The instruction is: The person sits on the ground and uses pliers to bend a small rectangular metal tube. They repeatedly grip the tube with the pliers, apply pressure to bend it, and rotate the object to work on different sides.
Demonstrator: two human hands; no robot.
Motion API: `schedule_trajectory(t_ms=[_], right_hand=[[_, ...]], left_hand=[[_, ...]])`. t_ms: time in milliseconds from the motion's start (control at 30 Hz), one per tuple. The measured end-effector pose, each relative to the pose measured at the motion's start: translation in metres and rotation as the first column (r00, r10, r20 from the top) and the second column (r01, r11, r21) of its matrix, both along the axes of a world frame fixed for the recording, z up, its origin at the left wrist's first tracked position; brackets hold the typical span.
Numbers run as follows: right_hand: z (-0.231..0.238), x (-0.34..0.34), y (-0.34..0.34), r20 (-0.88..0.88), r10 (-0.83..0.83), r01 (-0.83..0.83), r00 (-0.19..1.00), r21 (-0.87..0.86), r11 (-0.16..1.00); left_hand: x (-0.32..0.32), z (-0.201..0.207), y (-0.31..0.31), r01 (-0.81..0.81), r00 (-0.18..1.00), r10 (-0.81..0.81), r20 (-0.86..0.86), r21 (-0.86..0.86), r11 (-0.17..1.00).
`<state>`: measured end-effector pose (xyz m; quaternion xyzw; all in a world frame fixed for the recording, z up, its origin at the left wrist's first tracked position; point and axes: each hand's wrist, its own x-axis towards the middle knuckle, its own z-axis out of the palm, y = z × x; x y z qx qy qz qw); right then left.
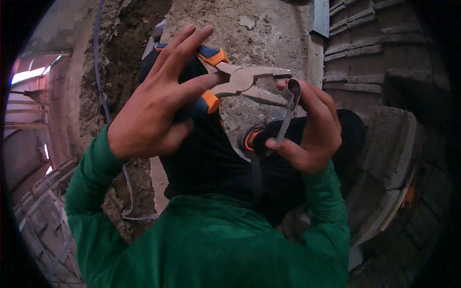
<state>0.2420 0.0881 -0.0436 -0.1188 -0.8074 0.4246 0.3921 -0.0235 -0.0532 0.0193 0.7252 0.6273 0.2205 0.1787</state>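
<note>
In my left hand [161, 96] is a pair of combination pliers [242, 79] with blue and orange handles. One finger lies between the spread handles, and two others stretch over the upper one. The plier jaws gape toward the right, their tips beside a thin metal strip [286, 126]. I cannot tell whether they touch it. My right hand [317, 129] pinches this strip by its lower end with the thumb, while the fingers curl behind its top. The strip's upper end is bent into a rounded loop.
Below the hands are my dark-trousered legs and a shoe [250, 139] with orange trim. Rough concrete [240, 29] lies ahead. Stacked blocks [355, 53] line the right, near a metal channel [319, 19]. A pale hose or cable [98, 62] runs along the left.
</note>
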Motion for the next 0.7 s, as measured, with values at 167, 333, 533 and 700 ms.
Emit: schedule_trajectory(t_ms=[167,333,533,700], right_hand=[[0.0014,0.0006,0.003,0.007,0.056,-0.056,0.998,0.024,0.998],[0.0006,0.0002,0.0016,0.018,0.055,-0.055,0.998,0.02,0.998],[-0.0011,0.0004,-0.0007,-0.004,0.076,-0.076,0.997,0.035,0.997],[-0.0005,0.0027,-0.0015,0.034,0.083,-0.085,0.996,0.052,0.995]], left_hand=[[-0.0018,0.0027,0.0007,0.012,0.992,-0.011,-0.126,0.01,1.0],[-0.001,0.0057,-0.0015,-0.014,0.971,0.027,-0.236,0.056,0.998],[-0.0005,0.0034,0.0,0.024,0.936,0.02,-0.35,0.123,0.992],[0.0,-0.0028,0.0017,0.032,0.93,0.027,-0.367,0.152,0.988]])
